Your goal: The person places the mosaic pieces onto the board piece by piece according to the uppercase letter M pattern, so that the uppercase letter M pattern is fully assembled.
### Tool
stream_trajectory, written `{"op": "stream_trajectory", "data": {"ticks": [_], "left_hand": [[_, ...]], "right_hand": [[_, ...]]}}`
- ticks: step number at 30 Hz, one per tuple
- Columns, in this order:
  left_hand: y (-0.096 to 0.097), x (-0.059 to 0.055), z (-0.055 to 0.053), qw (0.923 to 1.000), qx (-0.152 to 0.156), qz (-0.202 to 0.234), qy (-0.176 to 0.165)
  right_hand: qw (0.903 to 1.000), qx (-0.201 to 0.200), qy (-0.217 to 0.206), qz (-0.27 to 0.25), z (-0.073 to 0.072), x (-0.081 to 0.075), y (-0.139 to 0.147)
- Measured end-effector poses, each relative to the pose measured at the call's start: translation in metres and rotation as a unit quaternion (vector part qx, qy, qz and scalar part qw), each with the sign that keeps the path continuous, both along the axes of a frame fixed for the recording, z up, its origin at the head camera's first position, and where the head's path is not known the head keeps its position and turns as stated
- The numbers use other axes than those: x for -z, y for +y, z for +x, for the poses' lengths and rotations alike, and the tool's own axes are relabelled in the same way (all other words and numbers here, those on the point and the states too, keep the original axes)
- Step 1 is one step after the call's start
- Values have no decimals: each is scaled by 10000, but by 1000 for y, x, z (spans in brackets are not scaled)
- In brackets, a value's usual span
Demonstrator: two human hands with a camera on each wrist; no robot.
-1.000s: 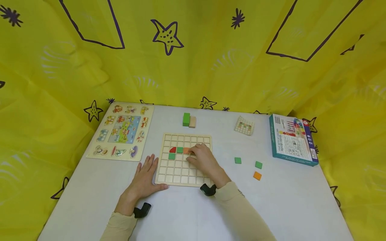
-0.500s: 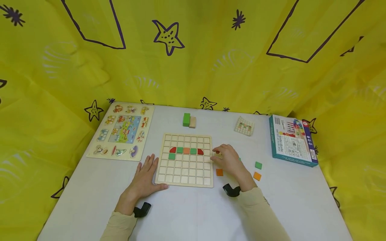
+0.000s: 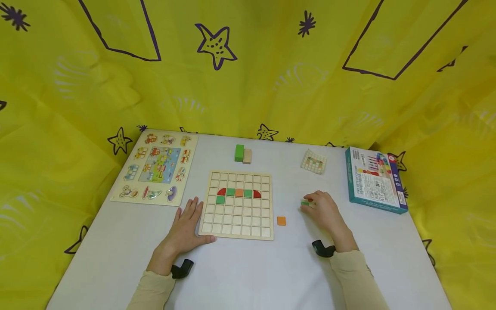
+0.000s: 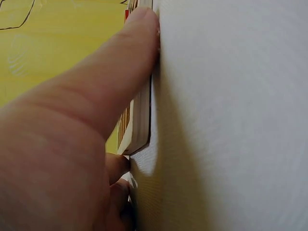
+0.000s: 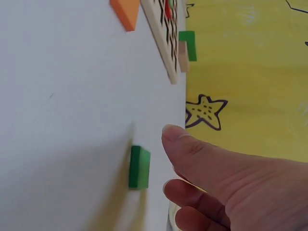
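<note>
Wooden grid board (image 3: 238, 220) lies flat on the white tabletop (image 3: 252, 271), roughly centre. Third row from the far edge, left to right: red quarter-round piece (image 3: 221, 192), green tile (image 3: 230, 192), orange tile (image 3: 239, 193), second green tile (image 3: 248, 193), second red quarter-round (image 3: 257, 194). One more green tile (image 3: 220, 199) sits in the fourth row, directly under the first red piece.

Left hand (image 3: 185, 228): fingers spread on the tabletop, fingertips just beside the board's left side, thumb along its near edge; can't tell if the thumb touches it. Right hand (image 3: 326, 215): right of the board, bent fingers and thumb apart at a loose green tile (image 5: 139, 168). Wrist view shows that tile flat on the tabletop, near the thumb tip with a gap between. Loose orange tile (image 3: 281, 221) lies between board and right hand, just off the board's right edge.

Around: picture puzzle board (image 3: 136, 181) far left; green block (image 3: 240, 153) and plain wood block (image 3: 247, 156) side by side beyond the grid; small card (image 3: 314, 162) with coloured grid, far right of it; teal-sided printed box (image 3: 376, 178) at right. Yellow curtain (image 3: 248, 86) behind. Beige sleeves (image 3: 153, 286), black camera (image 3: 182, 269) on each wrist.
</note>
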State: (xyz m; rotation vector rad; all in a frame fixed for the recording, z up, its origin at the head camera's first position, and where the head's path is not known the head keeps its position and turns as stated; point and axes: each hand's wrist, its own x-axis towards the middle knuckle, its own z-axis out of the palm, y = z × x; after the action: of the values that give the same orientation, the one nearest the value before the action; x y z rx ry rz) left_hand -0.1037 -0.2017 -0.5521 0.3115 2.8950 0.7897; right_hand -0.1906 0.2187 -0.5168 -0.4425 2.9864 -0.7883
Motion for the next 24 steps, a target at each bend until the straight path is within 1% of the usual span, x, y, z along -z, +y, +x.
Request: {"op": "stream_trajectory", "data": {"ticks": [5, 14, 20, 24], "left_hand": [[0, 0, 0, 10000, -4, -24, 2], [0, 1, -1, 10000, 5, 43, -19], [0, 0, -2, 10000, 10, 9, 10], [0, 0, -2, 10000, 32, -40, 43]], "right_hand": [[10000, -30, 40, 47, 2, 4, 7], [9997, -113, 68, 207, 4, 10, 7], [9998, -86, 81, 185, 3, 12, 6], [9998, 4, 87, 152, 3, 12, 4]]}}
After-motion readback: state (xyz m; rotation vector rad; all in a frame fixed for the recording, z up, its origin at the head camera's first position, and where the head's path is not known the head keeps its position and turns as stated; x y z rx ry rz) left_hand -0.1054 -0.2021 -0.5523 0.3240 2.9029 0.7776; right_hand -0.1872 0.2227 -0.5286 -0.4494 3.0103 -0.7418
